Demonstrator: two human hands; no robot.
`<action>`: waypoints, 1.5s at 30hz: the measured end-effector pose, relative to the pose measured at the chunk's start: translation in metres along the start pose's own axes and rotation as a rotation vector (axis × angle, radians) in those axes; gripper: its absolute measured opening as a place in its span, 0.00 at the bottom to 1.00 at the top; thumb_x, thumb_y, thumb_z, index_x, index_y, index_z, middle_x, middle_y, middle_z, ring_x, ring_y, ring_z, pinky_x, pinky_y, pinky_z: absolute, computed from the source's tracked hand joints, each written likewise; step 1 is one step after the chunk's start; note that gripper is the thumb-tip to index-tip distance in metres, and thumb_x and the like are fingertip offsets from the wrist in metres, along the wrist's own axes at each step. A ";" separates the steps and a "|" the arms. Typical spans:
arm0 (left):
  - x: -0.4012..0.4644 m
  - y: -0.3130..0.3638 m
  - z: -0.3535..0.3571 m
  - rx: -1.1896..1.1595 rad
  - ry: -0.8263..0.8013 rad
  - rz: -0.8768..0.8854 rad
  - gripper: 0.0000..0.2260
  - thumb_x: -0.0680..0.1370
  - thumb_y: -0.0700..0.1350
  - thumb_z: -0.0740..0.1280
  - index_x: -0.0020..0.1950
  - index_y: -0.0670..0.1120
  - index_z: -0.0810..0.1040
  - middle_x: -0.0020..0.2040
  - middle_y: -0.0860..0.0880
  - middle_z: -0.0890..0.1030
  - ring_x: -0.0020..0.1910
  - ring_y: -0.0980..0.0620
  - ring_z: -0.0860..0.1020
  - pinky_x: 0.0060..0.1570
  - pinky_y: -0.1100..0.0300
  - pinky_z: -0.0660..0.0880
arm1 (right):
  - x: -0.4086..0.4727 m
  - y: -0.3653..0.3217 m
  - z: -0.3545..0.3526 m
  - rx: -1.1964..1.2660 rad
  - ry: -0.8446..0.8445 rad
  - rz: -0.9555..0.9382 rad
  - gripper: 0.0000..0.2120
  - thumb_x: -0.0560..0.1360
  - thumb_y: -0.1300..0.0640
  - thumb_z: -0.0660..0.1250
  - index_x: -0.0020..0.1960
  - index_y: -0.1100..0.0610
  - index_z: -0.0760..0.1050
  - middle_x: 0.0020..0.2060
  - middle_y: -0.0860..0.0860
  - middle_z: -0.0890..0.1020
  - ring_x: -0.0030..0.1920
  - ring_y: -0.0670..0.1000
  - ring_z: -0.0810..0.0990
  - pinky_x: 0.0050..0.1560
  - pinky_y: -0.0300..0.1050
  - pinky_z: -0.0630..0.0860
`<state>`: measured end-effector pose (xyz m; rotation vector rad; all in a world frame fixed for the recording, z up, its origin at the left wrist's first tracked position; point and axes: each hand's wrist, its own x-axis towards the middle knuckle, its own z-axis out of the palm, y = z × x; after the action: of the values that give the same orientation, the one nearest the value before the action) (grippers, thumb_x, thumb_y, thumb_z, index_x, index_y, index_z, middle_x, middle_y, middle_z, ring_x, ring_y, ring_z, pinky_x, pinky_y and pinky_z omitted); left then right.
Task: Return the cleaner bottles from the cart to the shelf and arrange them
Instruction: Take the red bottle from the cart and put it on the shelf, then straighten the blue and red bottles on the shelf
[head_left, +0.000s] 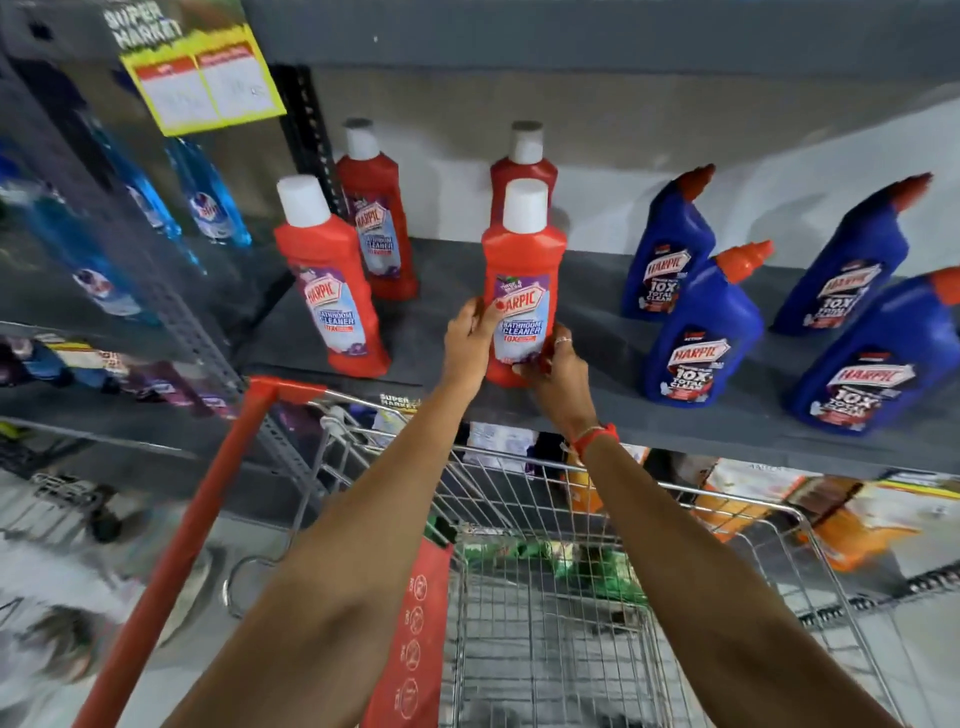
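A red cleaner bottle (523, 260) with a white cap stands upright near the front edge of the grey shelf (441, 291). My left hand (469, 343) grips its left side and my right hand (558, 364) grips its lower right. Three more red bottles stand on the shelf: one at front left (327, 275), one behind that (378, 213), one directly behind the held bottle (524, 161). Several blue cleaner bottles (701, 332) with orange-red caps stand to the right. The wire cart (545, 597) with a red handle (208, 509) is below my arms.
A yellow price sign (202, 78) hangs at the upper left. Blue bottles (208, 197) fill the neighbouring shelf bay on the left. Orange packs (831, 525) lie on the lower shelf behind the cart. Green items (587, 566) lie in the cart's basket.
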<state>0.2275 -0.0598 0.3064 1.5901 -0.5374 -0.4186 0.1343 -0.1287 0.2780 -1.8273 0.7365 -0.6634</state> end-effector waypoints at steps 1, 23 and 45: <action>-0.001 -0.001 0.001 -0.004 0.009 -0.001 0.23 0.72 0.55 0.64 0.55 0.36 0.73 0.55 0.33 0.79 0.52 0.39 0.79 0.37 0.68 0.74 | 0.001 0.000 -0.001 0.007 -0.006 -0.003 0.24 0.71 0.66 0.69 0.64 0.64 0.64 0.59 0.60 0.78 0.53 0.49 0.75 0.51 0.33 0.72; -0.127 0.011 0.223 -0.038 -0.047 0.405 0.06 0.77 0.41 0.58 0.53 0.42 0.70 0.41 0.52 0.72 0.41 0.63 0.72 0.45 0.68 0.69 | -0.077 0.090 -0.236 0.149 0.959 0.102 0.12 0.70 0.73 0.60 0.53 0.68 0.71 0.46 0.54 0.72 0.39 0.34 0.73 0.41 0.24 0.71; -0.091 0.021 0.332 0.164 -0.539 -0.037 0.17 0.80 0.45 0.53 0.67 0.40 0.64 0.66 0.37 0.72 0.65 0.40 0.71 0.66 0.43 0.68 | -0.034 0.118 -0.343 0.084 0.339 0.120 0.19 0.76 0.67 0.61 0.65 0.66 0.64 0.60 0.66 0.75 0.58 0.59 0.76 0.50 0.41 0.77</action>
<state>-0.0359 -0.2812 0.2928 1.6443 -0.9712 -0.8599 -0.1586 -0.3446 0.2787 -1.5980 1.0171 -0.9225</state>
